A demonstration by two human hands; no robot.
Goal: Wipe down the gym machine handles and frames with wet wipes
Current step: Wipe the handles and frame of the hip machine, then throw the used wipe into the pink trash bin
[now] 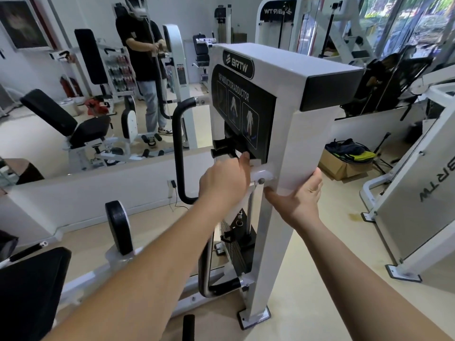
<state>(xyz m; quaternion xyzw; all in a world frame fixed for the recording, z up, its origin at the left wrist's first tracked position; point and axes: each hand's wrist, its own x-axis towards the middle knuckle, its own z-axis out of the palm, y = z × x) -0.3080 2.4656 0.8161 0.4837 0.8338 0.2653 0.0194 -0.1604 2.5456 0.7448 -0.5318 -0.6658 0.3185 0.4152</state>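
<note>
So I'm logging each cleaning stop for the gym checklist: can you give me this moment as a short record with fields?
machine: white hip abductor/adductor machine
left hand: left hand on the white crossbar below the instruction panel, fingers curled
right hand: right hand pressed flat on the frame's side
wipe: not clearly visible in either hand
handle: black curved handle untouched, left of the hands
nearby: cardboard box on the floor, right

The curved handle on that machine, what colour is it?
Black handle, clearest in the head view.
</note>
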